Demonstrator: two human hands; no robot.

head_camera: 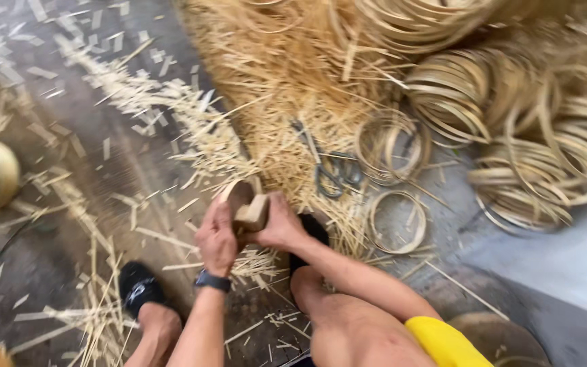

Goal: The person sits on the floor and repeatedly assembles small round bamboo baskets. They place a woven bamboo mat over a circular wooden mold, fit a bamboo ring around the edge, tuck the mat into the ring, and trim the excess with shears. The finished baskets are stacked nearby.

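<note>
Just below the middle of the frame, both hands gripped a small curled strip of bamboo (247, 204).

Closed around its left side was the left hand (217, 238), with a dark watch (212, 281) on that wrist; the right hand (281, 224) pinched its right edge, fingers shut. Scissors (334, 173) lay just above on the straw-like shavings (287, 102), loose bamboo rings (398, 221) to the right, stacked hoops (545, 129) filling the upper right, and black shoes (138, 289) stood on the littered floor (49, 224).
</note>
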